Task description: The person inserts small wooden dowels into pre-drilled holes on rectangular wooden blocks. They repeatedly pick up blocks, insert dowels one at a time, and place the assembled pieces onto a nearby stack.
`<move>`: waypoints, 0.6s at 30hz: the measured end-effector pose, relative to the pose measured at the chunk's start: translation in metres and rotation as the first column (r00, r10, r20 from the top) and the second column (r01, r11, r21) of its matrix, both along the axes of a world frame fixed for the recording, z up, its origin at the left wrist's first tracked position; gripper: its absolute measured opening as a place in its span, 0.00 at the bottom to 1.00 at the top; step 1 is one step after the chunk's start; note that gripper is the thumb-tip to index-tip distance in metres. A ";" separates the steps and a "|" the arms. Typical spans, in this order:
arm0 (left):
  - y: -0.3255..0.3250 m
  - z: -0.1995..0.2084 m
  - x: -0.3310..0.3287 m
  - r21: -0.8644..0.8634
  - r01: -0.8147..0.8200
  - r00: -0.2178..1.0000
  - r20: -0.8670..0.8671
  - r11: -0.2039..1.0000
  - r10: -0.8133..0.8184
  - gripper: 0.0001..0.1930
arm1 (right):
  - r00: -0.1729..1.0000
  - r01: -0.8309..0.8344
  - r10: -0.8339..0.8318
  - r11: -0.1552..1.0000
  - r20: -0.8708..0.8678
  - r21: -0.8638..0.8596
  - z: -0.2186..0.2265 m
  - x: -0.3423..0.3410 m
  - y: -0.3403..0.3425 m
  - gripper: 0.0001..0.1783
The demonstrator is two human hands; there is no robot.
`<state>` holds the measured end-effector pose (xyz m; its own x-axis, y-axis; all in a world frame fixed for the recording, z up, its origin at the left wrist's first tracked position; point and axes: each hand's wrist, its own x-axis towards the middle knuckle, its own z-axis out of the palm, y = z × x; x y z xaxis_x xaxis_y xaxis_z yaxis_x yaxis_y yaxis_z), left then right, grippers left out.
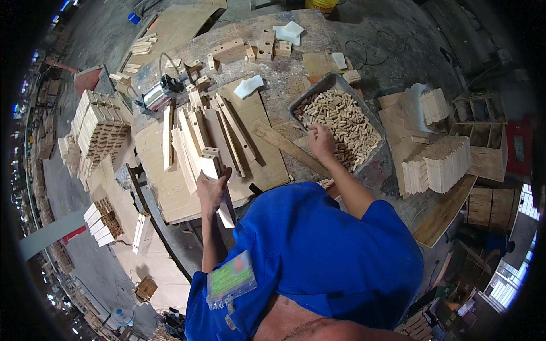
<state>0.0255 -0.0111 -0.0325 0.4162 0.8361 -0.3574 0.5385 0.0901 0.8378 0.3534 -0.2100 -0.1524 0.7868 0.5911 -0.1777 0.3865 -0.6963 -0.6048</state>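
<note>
My left hand is closed round a pale wooden bar with holes in its end, held over the cardboard sheet on the bench. Beyond that hand lie several wooden strips, some drilled with round holes. My right hand is at the near left side of a grey tray, its fingers drawn together. What they hold, if anything, cannot be made out. Short wooden dowels fill the tray in a loose heap. A flat wooden stick lies between my hands.
A metal clamp-like device stands at the bench's left. Drilled wooden blocks line the far side, near white foam pieces. Stacked wooden parts stand at left and right. A yellow bucket is beyond the bench.
</note>
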 end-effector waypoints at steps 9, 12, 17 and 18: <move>-0.017 0.001 0.013 0.054 0.184 0.982 -0.061 0.981 -0.181 0.27 | 0.992 -0.126 0.120 0.924 -0.038 -0.361 0.004 0.047 0.023 0.17; -0.022 0.002 0.016 0.073 0.200 0.973 -0.128 0.977 -0.190 0.28 | 0.991 -0.130 0.128 0.925 -0.031 -0.356 0.001 0.053 0.025 0.13; -0.029 0.012 0.022 0.016 0.215 0.976 -0.035 0.976 -0.215 0.29 | 0.997 -0.011 0.008 0.999 -0.074 -0.046 -0.005 0.058 0.014 0.09; -0.028 0.015 0.024 0.014 0.219 0.975 -0.023 0.976 -0.219 0.30 | 0.991 0.037 -0.029 0.997 -0.132 0.062 -0.003 0.056 0.012 0.08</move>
